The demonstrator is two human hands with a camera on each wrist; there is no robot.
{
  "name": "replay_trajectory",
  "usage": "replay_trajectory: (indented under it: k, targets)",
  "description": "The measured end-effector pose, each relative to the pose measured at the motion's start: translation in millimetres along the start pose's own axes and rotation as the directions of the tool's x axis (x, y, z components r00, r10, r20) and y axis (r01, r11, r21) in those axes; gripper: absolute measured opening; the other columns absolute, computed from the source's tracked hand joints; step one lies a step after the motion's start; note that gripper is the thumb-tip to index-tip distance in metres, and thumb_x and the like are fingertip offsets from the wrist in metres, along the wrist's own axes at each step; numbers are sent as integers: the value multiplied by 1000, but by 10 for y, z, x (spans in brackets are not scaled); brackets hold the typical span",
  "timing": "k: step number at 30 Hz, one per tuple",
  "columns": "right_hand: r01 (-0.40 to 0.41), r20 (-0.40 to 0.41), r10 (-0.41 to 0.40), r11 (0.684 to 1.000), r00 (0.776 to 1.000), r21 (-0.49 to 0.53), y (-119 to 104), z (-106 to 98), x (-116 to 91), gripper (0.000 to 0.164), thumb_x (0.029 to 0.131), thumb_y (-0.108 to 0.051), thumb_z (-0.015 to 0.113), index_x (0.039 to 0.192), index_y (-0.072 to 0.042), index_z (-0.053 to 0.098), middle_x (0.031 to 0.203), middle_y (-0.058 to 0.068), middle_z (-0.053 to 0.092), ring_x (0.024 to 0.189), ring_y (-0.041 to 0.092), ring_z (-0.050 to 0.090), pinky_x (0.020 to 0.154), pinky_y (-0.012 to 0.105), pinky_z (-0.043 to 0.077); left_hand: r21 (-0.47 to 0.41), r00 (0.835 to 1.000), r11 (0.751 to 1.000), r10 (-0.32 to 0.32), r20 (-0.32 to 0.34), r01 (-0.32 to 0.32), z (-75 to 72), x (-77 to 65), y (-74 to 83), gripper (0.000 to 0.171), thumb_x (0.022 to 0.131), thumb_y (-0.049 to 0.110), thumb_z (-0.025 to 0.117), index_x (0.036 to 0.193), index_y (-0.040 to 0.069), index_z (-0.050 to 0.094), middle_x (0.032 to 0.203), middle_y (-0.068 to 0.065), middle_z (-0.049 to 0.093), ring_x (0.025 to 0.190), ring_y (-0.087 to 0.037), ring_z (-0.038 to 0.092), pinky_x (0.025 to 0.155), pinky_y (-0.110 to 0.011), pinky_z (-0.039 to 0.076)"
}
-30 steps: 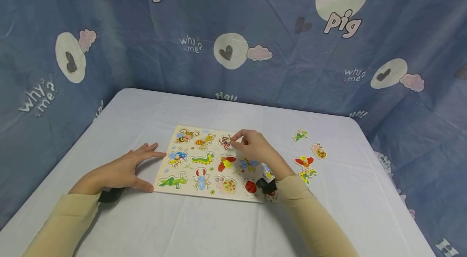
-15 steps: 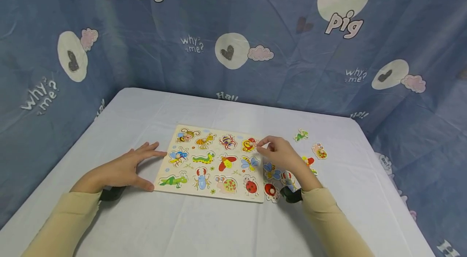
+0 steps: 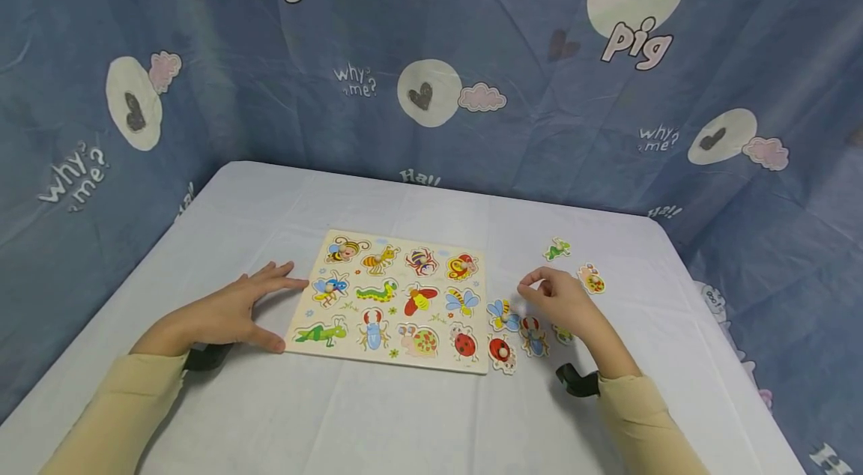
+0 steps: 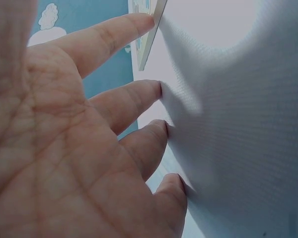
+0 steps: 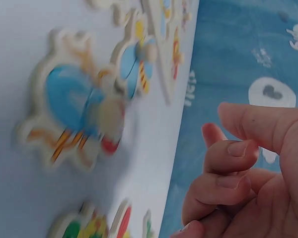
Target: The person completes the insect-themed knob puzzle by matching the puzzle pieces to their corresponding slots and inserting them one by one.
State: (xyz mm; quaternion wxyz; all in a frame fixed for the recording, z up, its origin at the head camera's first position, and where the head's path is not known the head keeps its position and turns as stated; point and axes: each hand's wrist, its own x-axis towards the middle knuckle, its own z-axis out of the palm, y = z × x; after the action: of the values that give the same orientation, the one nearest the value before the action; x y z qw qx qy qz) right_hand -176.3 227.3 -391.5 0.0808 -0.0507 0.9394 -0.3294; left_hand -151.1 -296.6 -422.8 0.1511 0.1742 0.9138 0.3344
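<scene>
A wooden insect puzzle board [image 3: 431, 316] lies on the white table. Knobbed pieces fill its top row, including the red-and-yellow butterfly piece [image 3: 462, 267] at the top right corner. My left hand [image 3: 232, 308] is spread at the board's left side, its index fingertip [image 4: 145, 21] at the edge and the thumb by the near corner. My right hand [image 3: 562, 303] hovers right of the board with nothing in it, fingers loosely curled and thumb apart from the index finger. Below it lie a blue stag beetle piece [image 5: 69, 96] and a blue-winged bee piece [image 5: 131, 69].
Loose pieces lie right of the board: a ladybug piece [image 3: 502, 354], a snail piece [image 3: 592, 279], a grasshopper piece [image 3: 557, 249] and a caterpillar piece [image 3: 562, 336] partly hidden by my right hand. A blue printed curtain [image 3: 526, 138] hangs behind the table.
My right hand has moved from the spider place to the top right corner, left the butterfly piece there, and withdrawn right over the loose pieces. My left hand stays still.
</scene>
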Motion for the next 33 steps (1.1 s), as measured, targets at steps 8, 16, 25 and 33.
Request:
replay_trajectory:
  k: [8, 16, 25, 33]
  targets:
    - [-71, -30, 70, 997, 997, -37, 222, -93, -154, 27, 104, -28, 69, 113, -3, 70, 68, -1, 48, 61, 15, 44, 55, 28, 35, 5, 1000, 1000, 2, -1, -2, -2, -3, -4, 104, 62, 35, 103, 155, 16, 57, 175, -31, 21, 163, -59, 6, 124, -84, 2]
    - [-125, -27, 124, 990, 992, -71, 369, -127, -253, 28, 101, -31, 74, 101, -4, 65, 72, 0, 51, 68, 17, 49, 59, 29, 37, 2, 1000, 1000, 0, 2, 0, -1, 6, -14, 104, 62, 34, 103, 155, 17, 57, 176, -31, 21, 163, -59, 5, 124, -84, 2]
    - [-149, -1, 150, 984, 989, -100, 447, -139, -292, 28, 97, -30, 79, 97, -6, 66, 75, 1, 53, 73, 18, 49, 63, 29, 37, 0, 1000, 1000, -9, 1, 9, 1, 7, 10, 105, 62, 35, 103, 155, 16, 57, 176, -31, 21, 163, -59, 5, 125, -84, 1]
    - [-174, 8, 176, 979, 984, -107, 489, -148, -310, 28, 96, -30, 81, 98, -5, 66, 78, 3, 51, 77, 20, 48, 65, 31, 36, -3, 1000, 1000, -12, 1, 12, -1, 8, 24, 105, 62, 36, 103, 155, 16, 57, 176, -31, 21, 163, -59, 5, 125, -84, 1]
